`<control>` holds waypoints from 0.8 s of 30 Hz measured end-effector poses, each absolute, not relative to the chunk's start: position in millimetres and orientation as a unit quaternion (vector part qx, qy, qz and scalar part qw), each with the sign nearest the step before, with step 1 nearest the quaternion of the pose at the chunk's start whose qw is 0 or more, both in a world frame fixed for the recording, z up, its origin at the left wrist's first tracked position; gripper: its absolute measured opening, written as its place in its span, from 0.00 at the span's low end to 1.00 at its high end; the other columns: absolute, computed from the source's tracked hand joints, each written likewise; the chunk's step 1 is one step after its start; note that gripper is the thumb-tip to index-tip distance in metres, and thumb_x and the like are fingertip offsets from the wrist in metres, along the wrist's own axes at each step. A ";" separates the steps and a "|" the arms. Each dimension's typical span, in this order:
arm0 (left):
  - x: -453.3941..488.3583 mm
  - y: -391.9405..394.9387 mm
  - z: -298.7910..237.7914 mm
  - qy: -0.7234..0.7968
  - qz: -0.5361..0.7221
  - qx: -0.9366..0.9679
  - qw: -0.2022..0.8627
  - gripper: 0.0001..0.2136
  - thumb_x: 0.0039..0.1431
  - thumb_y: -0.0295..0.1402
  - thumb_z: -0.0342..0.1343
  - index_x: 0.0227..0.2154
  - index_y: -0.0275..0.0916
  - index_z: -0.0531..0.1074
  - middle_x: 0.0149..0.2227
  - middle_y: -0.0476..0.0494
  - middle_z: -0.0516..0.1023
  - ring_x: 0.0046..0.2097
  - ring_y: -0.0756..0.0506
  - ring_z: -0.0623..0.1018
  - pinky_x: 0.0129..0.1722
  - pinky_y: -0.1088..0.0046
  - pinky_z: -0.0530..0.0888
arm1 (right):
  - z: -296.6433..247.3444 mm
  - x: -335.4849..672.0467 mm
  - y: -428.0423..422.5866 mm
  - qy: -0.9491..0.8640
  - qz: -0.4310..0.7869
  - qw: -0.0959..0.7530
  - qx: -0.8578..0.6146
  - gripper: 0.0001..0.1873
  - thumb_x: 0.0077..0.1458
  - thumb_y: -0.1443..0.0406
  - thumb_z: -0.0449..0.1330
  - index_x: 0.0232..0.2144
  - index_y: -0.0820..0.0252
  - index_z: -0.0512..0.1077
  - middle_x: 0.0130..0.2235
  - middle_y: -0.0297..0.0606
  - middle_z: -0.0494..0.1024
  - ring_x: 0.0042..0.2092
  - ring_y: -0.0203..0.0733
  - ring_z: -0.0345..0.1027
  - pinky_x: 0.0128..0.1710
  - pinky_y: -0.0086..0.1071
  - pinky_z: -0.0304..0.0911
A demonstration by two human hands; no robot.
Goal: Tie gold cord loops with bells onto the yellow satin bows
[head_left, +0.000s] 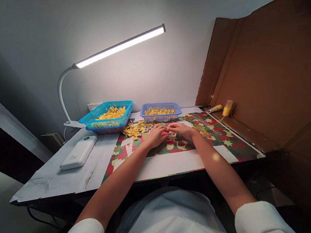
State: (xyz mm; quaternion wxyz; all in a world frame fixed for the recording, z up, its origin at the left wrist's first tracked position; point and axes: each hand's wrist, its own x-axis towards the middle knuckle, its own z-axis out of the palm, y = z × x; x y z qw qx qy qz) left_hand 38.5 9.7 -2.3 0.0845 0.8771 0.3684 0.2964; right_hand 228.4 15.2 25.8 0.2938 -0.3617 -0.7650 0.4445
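Working inside mat [229, 139] edges: right hand [182, 129], left hand [156, 136] beside gold pile [133, 130].

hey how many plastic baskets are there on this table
3: a turquoise basket at the left, a darker blue basket beneath it, and a lavender-blue basket to their right. More could be nested out of sight.
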 end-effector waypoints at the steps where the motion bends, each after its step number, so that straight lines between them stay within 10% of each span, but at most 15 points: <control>1: 38.5 9.7 -1.2 0.364 0.304 0.875 0.096 0.10 0.58 0.39 0.54 0.34 0.40 0.77 0.42 0.41 0.78 0.45 0.41 0.70 0.49 0.63 0.65 | 27.3 228.4 14.3 -0.761 0.454 0.297 -0.356 0.22 0.46 0.47 0.60 0.27 0.61 0.71 0.29 0.34 0.72 0.32 0.35 0.62 0.33 0.29 0.58; 15: 1.7 3.1 26.0 0.420 0.301 0.767 0.380 0.21 0.46 0.52 0.59 0.24 0.34 0.78 0.21 0.47 0.75 0.19 0.54 0.63 0.18 0.77 0.58 | 21.8 234.2 12.4 -0.581 0.656 0.350 -0.331 0.19 0.36 0.59 0.72 0.24 0.61 0.66 0.26 0.31 0.71 0.28 0.31 0.64 0.33 0.28 0.62; 24: -24.5 1.5 37.6 0.422 0.202 0.760 0.451 0.18 0.44 0.48 0.62 0.20 0.34 0.75 0.18 0.47 0.73 0.23 0.51 0.70 0.24 0.76 0.63 | 17.4 241.9 17.2 -0.580 0.660 0.318 -0.356 0.21 0.38 0.64 0.71 0.36 0.58 0.70 0.27 0.32 0.74 0.32 0.34 0.70 0.34 0.27 0.65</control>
